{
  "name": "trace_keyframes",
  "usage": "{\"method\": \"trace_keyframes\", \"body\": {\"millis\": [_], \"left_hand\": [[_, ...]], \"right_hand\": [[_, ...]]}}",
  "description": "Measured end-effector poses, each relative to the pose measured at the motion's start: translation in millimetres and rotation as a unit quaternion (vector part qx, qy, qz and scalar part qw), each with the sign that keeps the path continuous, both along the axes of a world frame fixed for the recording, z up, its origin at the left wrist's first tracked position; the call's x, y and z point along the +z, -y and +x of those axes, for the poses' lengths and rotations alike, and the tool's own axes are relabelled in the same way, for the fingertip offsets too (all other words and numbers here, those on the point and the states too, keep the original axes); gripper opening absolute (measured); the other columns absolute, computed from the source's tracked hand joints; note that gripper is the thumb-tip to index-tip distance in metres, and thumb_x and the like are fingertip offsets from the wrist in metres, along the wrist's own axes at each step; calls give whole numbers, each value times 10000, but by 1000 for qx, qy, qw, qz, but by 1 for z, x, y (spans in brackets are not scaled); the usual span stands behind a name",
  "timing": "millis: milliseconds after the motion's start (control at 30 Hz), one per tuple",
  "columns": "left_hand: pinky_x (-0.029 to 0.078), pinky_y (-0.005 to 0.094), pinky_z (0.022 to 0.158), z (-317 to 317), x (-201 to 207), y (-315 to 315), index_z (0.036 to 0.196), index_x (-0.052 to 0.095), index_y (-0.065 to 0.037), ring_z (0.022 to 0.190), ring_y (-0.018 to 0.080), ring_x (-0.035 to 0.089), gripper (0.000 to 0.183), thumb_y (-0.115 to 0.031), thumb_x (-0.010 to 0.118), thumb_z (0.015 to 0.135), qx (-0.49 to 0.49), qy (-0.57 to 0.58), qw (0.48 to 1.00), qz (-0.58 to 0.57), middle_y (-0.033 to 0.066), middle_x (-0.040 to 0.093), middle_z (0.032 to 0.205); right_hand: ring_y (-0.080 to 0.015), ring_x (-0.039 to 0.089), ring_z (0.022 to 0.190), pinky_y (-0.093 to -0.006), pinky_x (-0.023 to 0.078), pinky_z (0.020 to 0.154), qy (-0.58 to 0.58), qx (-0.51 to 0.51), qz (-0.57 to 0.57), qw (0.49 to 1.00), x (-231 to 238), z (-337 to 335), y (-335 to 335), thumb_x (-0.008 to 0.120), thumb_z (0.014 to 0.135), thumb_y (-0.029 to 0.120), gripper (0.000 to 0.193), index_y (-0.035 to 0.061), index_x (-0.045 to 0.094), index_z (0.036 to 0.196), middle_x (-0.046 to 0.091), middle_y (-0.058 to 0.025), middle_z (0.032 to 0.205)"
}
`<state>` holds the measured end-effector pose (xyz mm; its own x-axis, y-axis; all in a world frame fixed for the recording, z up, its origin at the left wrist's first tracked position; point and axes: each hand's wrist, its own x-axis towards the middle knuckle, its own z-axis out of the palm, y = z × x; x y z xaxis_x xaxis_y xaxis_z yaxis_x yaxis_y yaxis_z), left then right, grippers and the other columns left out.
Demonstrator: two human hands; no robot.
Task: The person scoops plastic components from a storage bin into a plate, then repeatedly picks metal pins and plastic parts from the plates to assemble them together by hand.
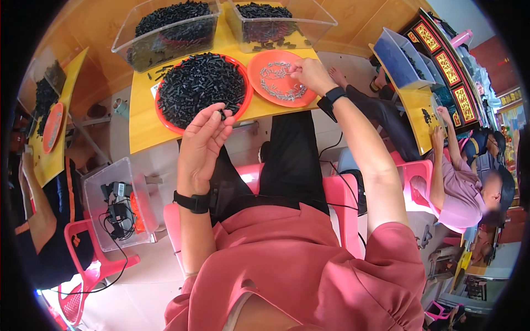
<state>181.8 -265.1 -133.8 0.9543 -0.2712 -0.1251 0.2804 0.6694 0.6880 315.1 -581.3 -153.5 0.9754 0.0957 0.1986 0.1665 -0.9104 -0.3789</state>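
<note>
Black and seemingly plastic, a small stubby piece (223, 115) was pinched between the thumb and fingertips of our left hand (205, 135), at the near right side of a round red tray (248, 96) heaped with similar black stubs (199, 83). Our right hand (310, 74) reached over a round orange plate (256, 73), its fingertips drawn together among slim silver metal-looking bits (284, 95); we could not tell whether they gripped one. Both containers sat on a yellow worktop (144, 121), the plate to the right.

We judged the black piece very light, stiff and hardly fragile, perhaps slick enough to roll under fingertips, so its sides near the middle seemed the best hold. The silver bits looked light, hard and easier to drop; we would have pinched one across its shank.
</note>
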Motion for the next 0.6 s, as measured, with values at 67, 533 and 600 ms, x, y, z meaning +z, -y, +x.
{"method": "trace_keyframes", "body": {"millis": [67,533,600], "left_hand": [[514,231,777,0,5,3,1116,569,-19,892,133,630,220,-110,550,917,4,4,1000,-4,83,635,1010],[490,191,670,10,-21,8,1131,554,-62,851,99,623,227,-113,558,910,-38,-33,994,-94,72,637,1070],[482,185,655,7,-19,8,1130,556,-65,828,90,620,224,-111,557,911,-31,-40,994,-100,76,632,1091]], "right_hand": [[-302,645,759,-402,502,677,6,11,12,1000,-6,5,1,665,734,168,79,128,705,789,669,-118,766],[-96,592,652,-240,470,591,-35,82,274,958,40,-54,-60,599,839,100,116,-5,648,847,639,-48,684],[-77,600,704,-212,473,632,-77,118,371,918,56,-88,-89,576,863,46,104,-4,647,920,651,-18,778]]}}
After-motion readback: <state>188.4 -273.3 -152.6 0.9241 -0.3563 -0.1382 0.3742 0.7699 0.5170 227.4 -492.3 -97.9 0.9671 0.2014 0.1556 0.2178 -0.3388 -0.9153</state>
